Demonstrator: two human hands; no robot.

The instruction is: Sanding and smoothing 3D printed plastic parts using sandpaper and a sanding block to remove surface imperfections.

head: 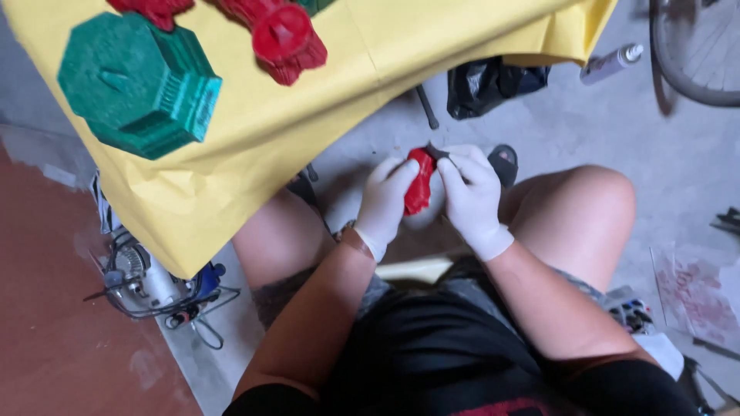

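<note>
Your left hand (pixel 383 204), in a thin white glove, comes in from the lower left with the forearm angled up and the wrist slightly bent; its fingers (pixel 397 176) are curled narrow around the left side of a small red moulded piece (pixel 418 185), holding it upright between your knees, above the grey concrete floor (pixel 678 162). Your right hand (pixel 472 202), gloved the same way, meets it from the right, fingers closed on a small dark tool (pixel 436 152) whose tip rests against the top of the red piece. Both forearms converge in a V over your lap.

The red piece is narrow and elongated, with a rough, ridged surface and a waxy or plastic look. Far left, a yellow sheet (pixel 308 100) drapes over the tabletop, smooth with soft folds at its hanging edge. On it sits a green octagonal block (pixel 135 81), flat on top with finely ribbed sides, and to its right a red ribbed cylinder (pixel 284 38) with a round cap-like end, of the same coarse texture as the piece you hold.

Below the sheet's left corner, on the floor, lies a small power tool with tangled cables (pixel 150 285). Far right, a white tube (pixel 613 63) lies near a bicycle wheel (pixel 694 54), and a black crumpled bag (pixel 493 85) rests just beyond your hands.
</note>
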